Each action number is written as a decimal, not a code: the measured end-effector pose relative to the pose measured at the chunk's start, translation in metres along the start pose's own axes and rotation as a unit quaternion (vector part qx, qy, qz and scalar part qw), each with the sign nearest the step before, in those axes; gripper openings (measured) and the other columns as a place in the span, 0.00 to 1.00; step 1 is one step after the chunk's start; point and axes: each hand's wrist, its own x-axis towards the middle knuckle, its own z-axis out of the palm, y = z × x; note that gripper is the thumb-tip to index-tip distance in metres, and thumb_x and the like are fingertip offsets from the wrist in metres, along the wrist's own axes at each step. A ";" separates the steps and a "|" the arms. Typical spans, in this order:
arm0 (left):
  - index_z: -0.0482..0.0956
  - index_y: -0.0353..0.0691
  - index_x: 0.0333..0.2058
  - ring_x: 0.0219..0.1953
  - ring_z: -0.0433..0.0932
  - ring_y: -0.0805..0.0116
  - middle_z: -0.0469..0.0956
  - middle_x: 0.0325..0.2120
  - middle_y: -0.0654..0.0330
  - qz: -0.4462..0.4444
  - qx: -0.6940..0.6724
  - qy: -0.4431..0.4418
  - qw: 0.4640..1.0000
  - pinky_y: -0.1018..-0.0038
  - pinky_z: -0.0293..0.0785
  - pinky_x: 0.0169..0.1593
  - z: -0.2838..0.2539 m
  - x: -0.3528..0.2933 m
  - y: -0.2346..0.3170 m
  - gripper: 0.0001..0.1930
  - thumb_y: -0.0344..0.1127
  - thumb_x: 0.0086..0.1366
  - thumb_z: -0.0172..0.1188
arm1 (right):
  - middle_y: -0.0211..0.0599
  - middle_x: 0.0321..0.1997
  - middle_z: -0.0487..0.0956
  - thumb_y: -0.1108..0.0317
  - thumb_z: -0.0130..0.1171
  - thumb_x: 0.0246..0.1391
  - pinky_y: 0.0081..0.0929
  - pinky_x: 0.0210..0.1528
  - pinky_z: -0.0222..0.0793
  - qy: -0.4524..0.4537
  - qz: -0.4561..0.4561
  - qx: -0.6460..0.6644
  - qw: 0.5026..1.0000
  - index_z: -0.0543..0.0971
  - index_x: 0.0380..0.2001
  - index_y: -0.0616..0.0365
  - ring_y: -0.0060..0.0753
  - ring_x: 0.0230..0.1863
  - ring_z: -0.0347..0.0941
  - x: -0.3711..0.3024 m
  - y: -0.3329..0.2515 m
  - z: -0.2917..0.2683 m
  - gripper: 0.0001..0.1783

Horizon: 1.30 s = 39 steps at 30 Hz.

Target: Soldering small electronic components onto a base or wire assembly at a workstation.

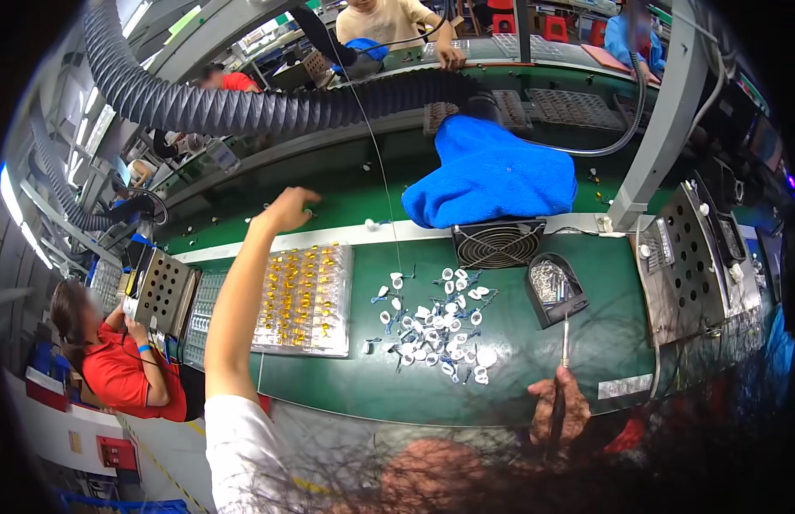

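My left hand (290,210) reaches out over the green conveyor strip beyond the white rail, fingers stretched and apart, with nothing visible in them. Below that forearm lies a clear tray (305,300) with rows of small yellow parts. Near the front edge of the green bench, my right hand (560,407) is closed around a slim pen-like tool (566,343), its thin metal end pointing away from me. Just past the tool's tip sits a black scoop-shaped bin (556,291) of small shiny metal pieces. A loose pile of white oval parts with dark blue wires (436,325) lies between my hands.
A blue cloth (496,171) hangs over a black fan (498,244). A ribbed grey hose (243,107) crosses above the bench. At right are a metal post (663,111) and a perforated metal box (684,257). A person in red (127,368) works at left; others sit opposite.
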 end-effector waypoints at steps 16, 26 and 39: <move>0.84 0.32 0.42 0.38 0.85 0.68 0.83 0.38 0.55 0.142 -0.238 0.220 0.935 0.74 0.83 0.42 0.018 -0.125 0.267 0.09 0.21 0.62 0.67 | 0.41 0.35 0.87 0.79 0.54 0.65 0.29 0.29 0.74 0.027 0.091 0.152 0.984 0.75 0.58 0.64 0.30 0.24 0.77 0.051 -0.026 -0.003 0.18; 0.83 0.37 0.36 0.33 0.84 0.61 0.82 0.35 0.58 0.274 -0.254 0.237 0.897 0.69 0.84 0.36 0.096 -0.132 0.339 0.13 0.20 0.52 0.73 | 0.42 0.50 0.87 0.85 0.66 0.48 0.34 0.37 0.73 0.034 0.016 0.057 0.998 0.78 0.45 0.60 0.41 0.33 0.76 0.059 -0.030 0.016 0.20; 0.82 0.33 0.42 0.46 0.82 0.56 0.80 0.41 0.54 0.409 -0.141 0.205 0.878 0.64 0.80 0.48 0.096 -0.140 0.330 0.15 0.28 0.55 0.65 | 0.39 0.56 0.85 0.78 0.68 0.49 0.40 0.44 0.71 -0.124 -0.028 -0.084 0.988 0.84 0.42 0.59 0.43 0.45 0.79 0.058 -0.043 0.014 0.14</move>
